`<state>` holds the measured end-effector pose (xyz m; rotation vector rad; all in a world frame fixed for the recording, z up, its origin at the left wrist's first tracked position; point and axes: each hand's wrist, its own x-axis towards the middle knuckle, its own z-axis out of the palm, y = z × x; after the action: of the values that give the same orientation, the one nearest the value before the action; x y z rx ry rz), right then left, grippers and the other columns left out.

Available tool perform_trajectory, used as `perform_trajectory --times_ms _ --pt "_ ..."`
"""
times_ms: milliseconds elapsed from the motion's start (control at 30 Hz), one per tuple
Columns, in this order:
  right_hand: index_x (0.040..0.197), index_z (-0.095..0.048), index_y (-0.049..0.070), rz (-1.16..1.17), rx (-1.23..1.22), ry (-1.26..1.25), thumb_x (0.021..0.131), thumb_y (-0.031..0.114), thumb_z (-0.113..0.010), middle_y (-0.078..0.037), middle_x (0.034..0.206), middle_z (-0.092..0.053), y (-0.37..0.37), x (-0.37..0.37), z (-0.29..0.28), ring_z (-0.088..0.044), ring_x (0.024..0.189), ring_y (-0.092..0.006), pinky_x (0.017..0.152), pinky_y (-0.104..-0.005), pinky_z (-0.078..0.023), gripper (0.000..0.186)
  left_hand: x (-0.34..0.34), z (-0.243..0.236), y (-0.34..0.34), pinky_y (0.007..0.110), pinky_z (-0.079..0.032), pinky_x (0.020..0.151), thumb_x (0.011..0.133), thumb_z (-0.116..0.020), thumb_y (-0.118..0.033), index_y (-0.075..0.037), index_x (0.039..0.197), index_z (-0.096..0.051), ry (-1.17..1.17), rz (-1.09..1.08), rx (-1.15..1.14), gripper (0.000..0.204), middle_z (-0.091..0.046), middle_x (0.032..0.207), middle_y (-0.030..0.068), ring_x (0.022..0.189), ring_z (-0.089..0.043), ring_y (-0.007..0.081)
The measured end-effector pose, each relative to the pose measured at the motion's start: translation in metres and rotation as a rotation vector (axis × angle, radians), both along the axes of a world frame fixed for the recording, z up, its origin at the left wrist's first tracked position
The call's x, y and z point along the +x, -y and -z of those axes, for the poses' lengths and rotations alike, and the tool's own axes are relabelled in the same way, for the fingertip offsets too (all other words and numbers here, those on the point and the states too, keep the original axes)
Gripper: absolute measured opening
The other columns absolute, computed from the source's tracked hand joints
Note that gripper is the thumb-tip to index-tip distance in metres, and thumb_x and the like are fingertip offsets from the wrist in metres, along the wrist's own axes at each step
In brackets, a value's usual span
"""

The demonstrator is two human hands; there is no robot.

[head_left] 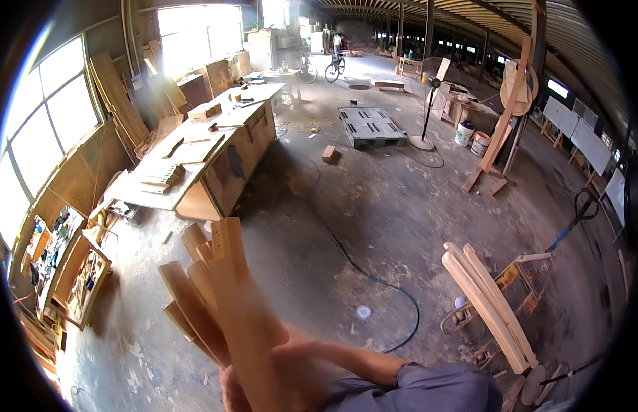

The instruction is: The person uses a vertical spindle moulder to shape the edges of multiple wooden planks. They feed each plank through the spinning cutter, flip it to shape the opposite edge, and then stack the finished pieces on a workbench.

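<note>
A bundle of several shaped wooden boards (226, 288) is held in front of my body, fanned out and tilted toward the far left. My right hand (295, 343) is closed on the bundle from its right side, with the forearm coming in from the lower right. My left hand (233, 390) grips the lower part of the bundle from the left, and only part of it shows. The near end of the boards is blurred, and most fingers are hidden behind the wood.
Ahead to the left stands a long workbench (195, 147) with wood pieces and tools. A hose (343, 250) snakes over the concrete floor. Long curved wooden pieces (487, 302) rest on a yellow-framed cart at right. Farther off are a pallet (372, 125), a stand and a distant person (337, 44).
</note>
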<state>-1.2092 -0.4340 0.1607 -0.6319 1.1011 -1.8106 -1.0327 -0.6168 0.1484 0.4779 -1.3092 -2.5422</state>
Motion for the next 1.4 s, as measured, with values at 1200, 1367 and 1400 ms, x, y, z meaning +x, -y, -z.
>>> perform_trajectory --times_ms 1200,1367,1400 --pt "0.131 -0.061 -0.002 0.425 0.307 -0.009 0.085 0.013 -0.077 -0.01 0.119 -0.072 0.165 -0.839 -0.001 -0.07 0.107 -0.0214 0.092 -0.0342 -0.057 0.051 -0.922 -0.023 0.215 0.035 -0.049 0.106 0.077 -0.086 -0.032 0.001 0.149 -0.047 -0.054 0.282 0.09 0.089 -0.062 0.137 0.0122 0.124 -0.061 0.0201" --pt "0.138 -0.055 -0.001 0.511 0.296 -0.065 0.078 0.042 -0.089 -0.01 0.125 -0.069 0.215 -0.979 -0.001 -0.07 0.111 -0.022 0.093 -0.0352 -0.058 0.082 -1.076 -0.018 0.268 0.038 -0.055 0.099 0.066 -0.095 -0.036 -0.001 0.146 -0.049 -0.104 0.283 0.141 0.098 -0.065 0.13 0.012 0.115 -0.065 0.0218" --pt "0.139 -0.054 -0.001 0.527 0.311 -0.046 0.076 0.044 -0.09 -0.01 0.125 -0.069 0.225 -1.006 -0.004 -0.069 0.112 -0.0223 0.094 -0.0356 -0.058 0.085 -1.107 -0.021 0.28 0.038 -0.055 0.1 0.066 -0.095 -0.036 -0.001 0.146 -0.049 -0.123 0.292 0.148 0.099 -0.064 0.131 0.0117 0.116 -0.065 0.0216"
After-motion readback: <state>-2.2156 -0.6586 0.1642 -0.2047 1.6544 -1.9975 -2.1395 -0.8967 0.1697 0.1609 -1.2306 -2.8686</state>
